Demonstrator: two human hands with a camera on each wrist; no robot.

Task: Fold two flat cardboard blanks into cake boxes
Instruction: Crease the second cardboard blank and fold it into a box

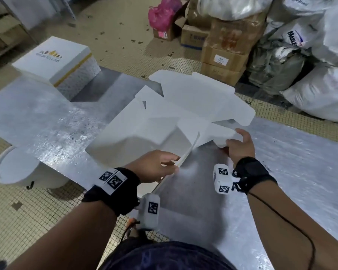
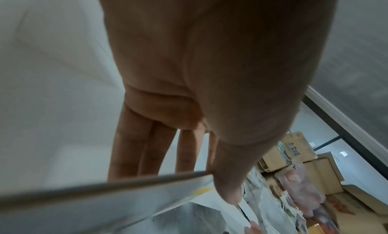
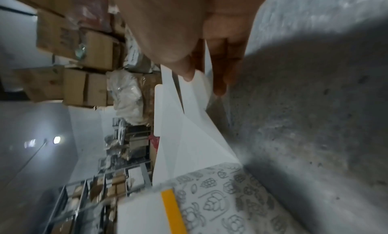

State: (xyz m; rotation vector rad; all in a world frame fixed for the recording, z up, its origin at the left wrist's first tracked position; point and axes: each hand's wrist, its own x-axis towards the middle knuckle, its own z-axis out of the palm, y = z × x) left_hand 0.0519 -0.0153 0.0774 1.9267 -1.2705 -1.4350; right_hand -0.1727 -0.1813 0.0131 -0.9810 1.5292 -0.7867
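Both forearms reach forward from the bottom of the head view, each with a black wrist strap carrying white marker cubes. The left hand (image 1: 156, 165) sits palm-down at the near edge of the cardboard blank (image 1: 164, 114), fingers (image 2: 130, 151) straight along the inside of a panel and thumb over its edge, so that's a pinch grip. The right hand (image 1: 240, 145) is at the blank's right corner flap, thumb and fingers nipping it.

Finished box (image 1: 57, 61) far left; bare metal tabletop (image 1: 300, 162) probably right.
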